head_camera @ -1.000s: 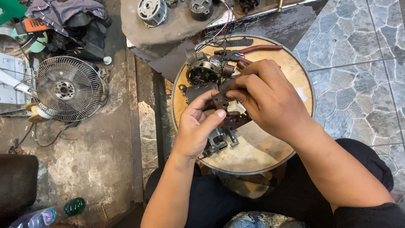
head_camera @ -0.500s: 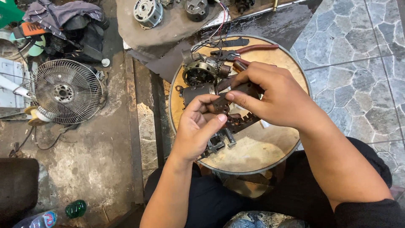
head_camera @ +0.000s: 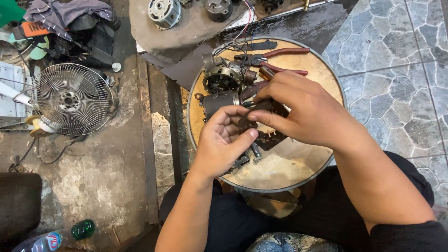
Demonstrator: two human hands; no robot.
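Together, left hand (head_camera: 224, 140) and right hand (head_camera: 298, 109) pinching a small dark metal motor part (head_camera: 254, 117), both grips closed on it, above the round wooden bench (head_camera: 298, 163). Just beyond, a dismantled grey fan motor (head_camera: 223, 80) and red-handled pliers (head_camera: 280, 58). Far left on the floor, a wire fan guard (head_camera: 70, 99).

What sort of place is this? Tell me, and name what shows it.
Probably a small appliance repair workshop, worked at floor level. A fan guard lies on the stained concrete, bare motors sit on a slab, and red-handled pliers lie by a dismantled motor on the round work table.
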